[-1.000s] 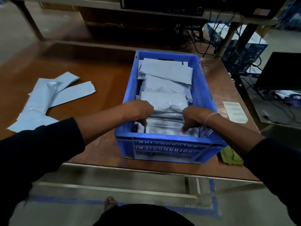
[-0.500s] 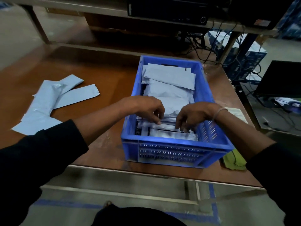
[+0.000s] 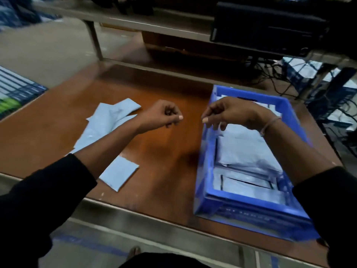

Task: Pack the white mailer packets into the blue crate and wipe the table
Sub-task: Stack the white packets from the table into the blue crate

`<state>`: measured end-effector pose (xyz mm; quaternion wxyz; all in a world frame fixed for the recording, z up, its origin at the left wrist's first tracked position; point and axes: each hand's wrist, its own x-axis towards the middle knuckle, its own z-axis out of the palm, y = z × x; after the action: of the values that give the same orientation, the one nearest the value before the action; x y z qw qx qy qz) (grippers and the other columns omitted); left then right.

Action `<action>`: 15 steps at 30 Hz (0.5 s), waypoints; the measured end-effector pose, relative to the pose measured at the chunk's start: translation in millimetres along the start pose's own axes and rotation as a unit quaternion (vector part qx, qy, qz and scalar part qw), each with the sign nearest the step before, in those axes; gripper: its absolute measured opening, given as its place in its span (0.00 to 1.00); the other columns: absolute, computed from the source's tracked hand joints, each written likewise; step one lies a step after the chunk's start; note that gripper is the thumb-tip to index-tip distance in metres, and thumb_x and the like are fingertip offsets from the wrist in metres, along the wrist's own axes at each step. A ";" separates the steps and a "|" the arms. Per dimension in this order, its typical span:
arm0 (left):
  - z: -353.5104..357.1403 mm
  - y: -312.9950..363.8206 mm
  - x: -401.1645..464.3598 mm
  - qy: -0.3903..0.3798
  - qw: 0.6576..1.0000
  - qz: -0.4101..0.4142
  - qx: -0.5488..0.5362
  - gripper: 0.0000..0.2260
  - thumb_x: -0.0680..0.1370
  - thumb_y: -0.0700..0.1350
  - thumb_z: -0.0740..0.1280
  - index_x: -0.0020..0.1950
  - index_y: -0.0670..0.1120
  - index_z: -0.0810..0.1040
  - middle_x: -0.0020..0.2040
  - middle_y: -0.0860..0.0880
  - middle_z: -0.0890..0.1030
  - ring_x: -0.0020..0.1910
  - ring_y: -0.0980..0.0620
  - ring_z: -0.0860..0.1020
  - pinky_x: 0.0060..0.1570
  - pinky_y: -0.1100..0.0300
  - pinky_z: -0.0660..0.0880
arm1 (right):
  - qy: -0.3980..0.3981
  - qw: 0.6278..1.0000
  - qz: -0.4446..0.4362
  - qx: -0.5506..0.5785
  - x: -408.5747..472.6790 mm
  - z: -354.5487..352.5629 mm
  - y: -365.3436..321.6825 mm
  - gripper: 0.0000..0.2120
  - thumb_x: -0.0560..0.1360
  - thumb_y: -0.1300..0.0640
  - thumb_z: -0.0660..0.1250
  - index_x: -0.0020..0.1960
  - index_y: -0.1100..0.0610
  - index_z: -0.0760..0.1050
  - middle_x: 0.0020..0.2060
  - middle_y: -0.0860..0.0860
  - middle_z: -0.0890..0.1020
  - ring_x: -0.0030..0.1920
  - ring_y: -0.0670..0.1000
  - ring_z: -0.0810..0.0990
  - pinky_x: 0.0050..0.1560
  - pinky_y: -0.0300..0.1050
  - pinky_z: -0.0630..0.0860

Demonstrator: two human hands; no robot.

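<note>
- Fingers of the left hand (image 3: 164,115) curl loosely at frame centre, holding nothing; the right hand (image 3: 228,113) hovers over the blue crate (image 3: 201,171) at right, fingers bent down — whether it pinches anything I cannot tell.
- White mailer packets (image 3: 108,124) lie overlapped left of centre on the table (image 3: 164,161); a hasty grab could slide some off the near edge.
- Packets already in the crate (image 3: 245,151) lie unevenly — more on top may buckle or spill.
- Wiping before the table is emptied would push packets about.
</note>
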<state>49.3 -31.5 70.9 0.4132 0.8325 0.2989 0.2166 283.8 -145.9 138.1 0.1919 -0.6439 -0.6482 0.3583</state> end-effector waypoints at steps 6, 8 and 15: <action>-70.6 -110.4 -15.6 0.080 0.987 -0.128 0.057 0.07 0.81 0.46 0.70 0.56 0.45 0.83 0.47 0.48 0.86 0.42 0.52 0.85 0.42 0.55 0.81 | -0.024 0.998 0.062 0.000 114.4 68.6 -32.6 0.10 0.76 0.56 0.72 0.53 0.62 0.81 0.42 0.57 0.85 0.40 0.51 0.83 0.36 0.43 0.77; -86.0 -139.3 -20.4 0.086 0.982 -0.153 0.066 0.09 0.80 0.45 0.71 0.58 0.44 0.82 0.49 0.47 0.85 0.43 0.52 0.85 0.41 0.58 0.81 | -0.034 0.994 0.104 -0.018 153.9 94.3 -33.3 0.09 0.76 0.57 0.72 0.53 0.62 0.81 0.42 0.57 0.84 0.41 0.53 0.82 0.40 0.45 0.79; -114.4 -200.3 -27.0 0.078 0.977 -0.188 0.068 0.09 0.78 0.45 0.73 0.57 0.46 0.82 0.51 0.48 0.84 0.47 0.50 0.84 0.40 0.58 0.81 | 0.108 0.967 0.229 0.032 261.0 174.6 -2.3 0.15 0.73 0.49 0.74 0.44 0.60 0.75 0.42 0.58 0.79 0.38 0.57 0.78 0.34 0.44 0.74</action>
<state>-103.7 110.2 -31.4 0.3645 0.7680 0.4953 0.1788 132.9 70.1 -32.7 0.1939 -0.8036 -0.4470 0.3417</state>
